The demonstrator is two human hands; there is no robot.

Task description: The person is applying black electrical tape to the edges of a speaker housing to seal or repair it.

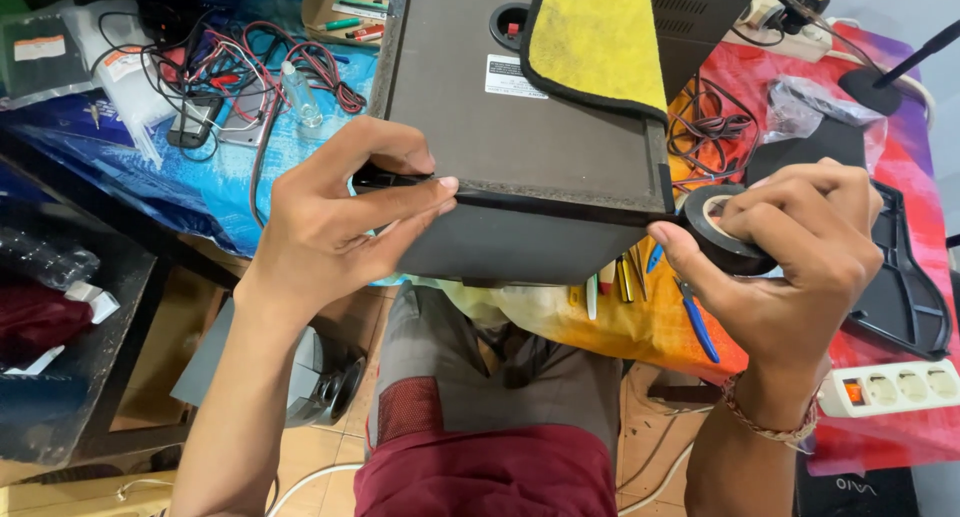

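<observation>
A home repair bench: tangled wires [250, 62], pliers [695, 322] (blue-handled), power strip [895, 387].

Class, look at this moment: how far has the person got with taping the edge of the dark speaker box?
Done: black tape already lies along the near top edge of the speaker box. In hand: the left hand presses the tape end at the left corner, while the right hand holds the tape roll taut at the right corner. Left: the strip is not yet cut from the roll.

The left hand [335, 217] reaches in from the lower left, forearm bare, thumb and forefinger pressed flat together in a pinch. The right hand [795, 252] comes from the lower right, fingers curled closed, thumb extended leftward, a braided band on its wrist
</observation>
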